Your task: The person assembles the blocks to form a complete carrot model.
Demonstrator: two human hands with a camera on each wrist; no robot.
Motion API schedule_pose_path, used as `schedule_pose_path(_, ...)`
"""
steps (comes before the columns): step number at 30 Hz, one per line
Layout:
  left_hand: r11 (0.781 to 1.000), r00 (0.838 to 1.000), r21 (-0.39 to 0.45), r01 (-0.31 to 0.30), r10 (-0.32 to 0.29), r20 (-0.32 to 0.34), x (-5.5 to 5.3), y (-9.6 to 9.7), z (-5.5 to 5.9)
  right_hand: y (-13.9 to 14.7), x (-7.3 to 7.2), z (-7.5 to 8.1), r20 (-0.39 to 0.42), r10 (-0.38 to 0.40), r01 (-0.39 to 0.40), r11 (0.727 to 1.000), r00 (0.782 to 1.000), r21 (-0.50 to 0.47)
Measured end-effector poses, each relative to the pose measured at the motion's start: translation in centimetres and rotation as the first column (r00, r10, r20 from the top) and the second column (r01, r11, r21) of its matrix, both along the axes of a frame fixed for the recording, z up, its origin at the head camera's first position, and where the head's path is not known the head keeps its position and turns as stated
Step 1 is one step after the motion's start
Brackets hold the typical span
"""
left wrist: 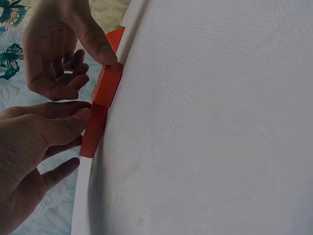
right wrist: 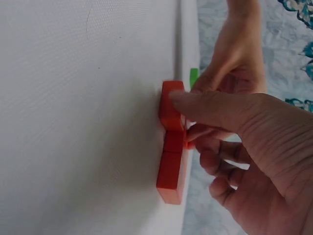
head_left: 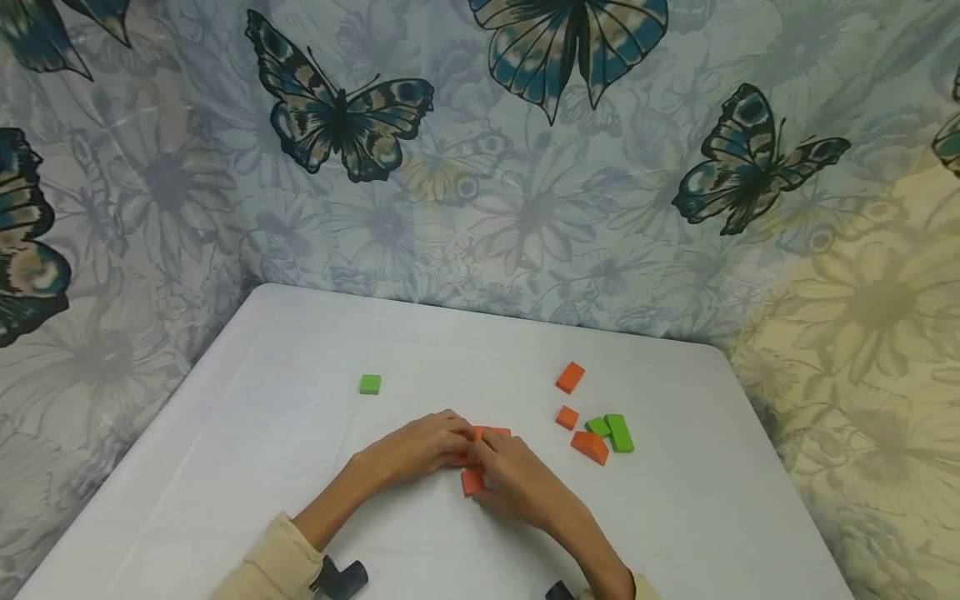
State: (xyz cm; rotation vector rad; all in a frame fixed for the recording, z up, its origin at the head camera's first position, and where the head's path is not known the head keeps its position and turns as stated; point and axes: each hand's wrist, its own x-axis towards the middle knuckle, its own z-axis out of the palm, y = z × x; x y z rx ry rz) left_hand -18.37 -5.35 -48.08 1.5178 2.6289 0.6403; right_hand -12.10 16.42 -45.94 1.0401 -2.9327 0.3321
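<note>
A group of orange blocks [head_left: 472, 482] lies on the white table between the two hands, partly hidden by fingers. The left hand [head_left: 423, 448] reaches in from the left. In the left wrist view its thumb and index finger pinch an orange block [left wrist: 94, 132] at one end of the group. From the other side, the right hand [head_left: 517, 482] grips another orange block [right wrist: 171, 105], its thumb on the near face in the right wrist view and its other fingers curled behind. Touching that block is a further orange piece [right wrist: 169, 171].
To the right lie an orange rectangular block [head_left: 570, 377], a small orange block [head_left: 567, 417], an orange wedge-like block [head_left: 590, 447], a small green block [head_left: 597, 427] and a longer green block [head_left: 619, 433]. One green block [head_left: 370, 384] sits at the left. A butterfly-patterned cloth [head_left: 525, 208] hangs behind.
</note>
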Motion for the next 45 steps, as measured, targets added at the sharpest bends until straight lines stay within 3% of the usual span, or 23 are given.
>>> schedule_pose_path(13,0.999,0.999,0.033,0.031,-0.030,-0.016,-0.3,-0.1,-0.3,-1.0,-0.3,-0.4,-0.079,-0.098,0.099,0.995,0.992,0.003)
schedule_pose_path(24,0.999,0.999,0.018,0.032,-0.032,-0.021,-0.3,-0.1,-0.5,-0.5,-0.6,-0.5,-0.051,-0.121,0.121,0.993,0.991,-0.009)
schedule_pose_path(27,1.000,1.000,0.002,0.026,-0.026,-0.010,-0.2,-0.1,-0.3,0.1,-1.1,-0.1,-0.037,-0.158,0.158,0.987,0.987,-0.012)
schedule_pose_path(30,1.000,1.000,-0.008,0.013,-0.013,-0.005,-0.2,-0.1,-0.3,1.5,-2.1,0.6,-0.075,-0.242,0.241,0.970,0.967,-0.012)
schedule_pose_path(34,1.000,1.000,-0.010,0.002,-0.002,-0.004,-0.1,-0.1,-0.2,4.3,-3.3,1.5,-0.183,-0.379,0.390,0.920,0.907,0.030)
schedule_pose_path(37,1.000,1.000,-0.013,0.002,-0.002,-0.011,-0.1,-0.1,-0.2,6.2,-3.8,1.6,-0.226,-0.428,0.459,0.882,0.875,0.106)
schedule_pose_path(41,1.000,0.999,-0.004,0.011,-0.011,-0.032,0.0,-0.1,-0.3,7.6,-4.0,1.1,-0.171,-0.411,0.440,0.873,0.896,0.209)
schedule_pose_path(45,1.000,0.999,-0.005,0.014,-0.014,-0.032,0.0,-0.1,-0.1,7.8,-4.1,0.7,-0.070,-0.402,0.408,0.889,0.913,0.208)
